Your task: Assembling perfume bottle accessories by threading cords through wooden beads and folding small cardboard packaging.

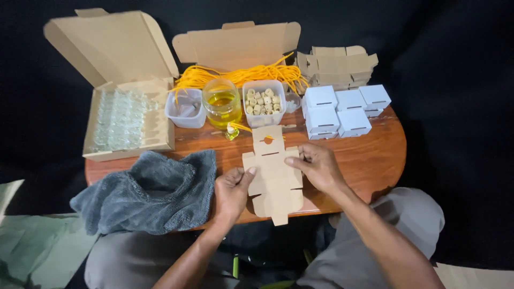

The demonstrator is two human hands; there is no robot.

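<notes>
A flat, unfolded brown cardboard box blank point(272, 174) lies over the front edge of the wooden table point(369, 155). My left hand point(231, 191) pinches its left flap between thumb and fingers. My right hand point(318, 167) grips its right flap. Just behind the blank stands a small filled glass bottle point(231, 131) with a yellow cord.
A grey towel point(150, 190) lies at the left. Behind are an open carton of small glass bottles point(120, 120), a jar of yellow liquid point(221, 103), tubs with wooden beads point(262, 101) and plastic point(185, 108), yellow cords point(257, 74), folded white boxes point(342, 109) and flat brown blanks point(337, 64).
</notes>
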